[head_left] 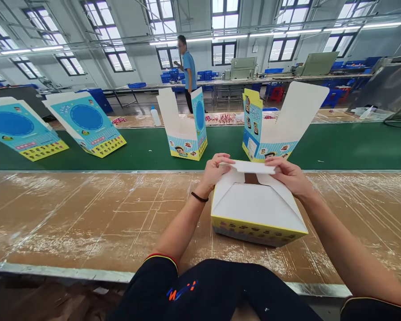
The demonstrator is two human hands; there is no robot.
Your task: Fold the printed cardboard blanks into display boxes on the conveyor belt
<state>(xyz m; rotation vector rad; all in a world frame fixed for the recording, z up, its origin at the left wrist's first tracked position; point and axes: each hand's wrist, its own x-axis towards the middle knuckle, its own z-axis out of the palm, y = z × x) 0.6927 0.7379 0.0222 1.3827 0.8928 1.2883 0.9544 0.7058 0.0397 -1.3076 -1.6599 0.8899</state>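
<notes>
The left hand [215, 173] and right hand [290, 176] (black band [199, 196] on the left) pinch the white flap [253, 167] of a carton [257, 207].

No wording can be read: the lettering on the printed cardboard boxes [86, 125] and the logo [182, 290] on the dark shirt [220, 290] cannot be made out.

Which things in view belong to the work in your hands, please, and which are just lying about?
Being worked: white cardboard box with yellow printed rim, held by left hand and right hand.
Lying about: flat blue-printed card panels, upright blue-printed cardboard boxes, white plastic bottle.
</notes>
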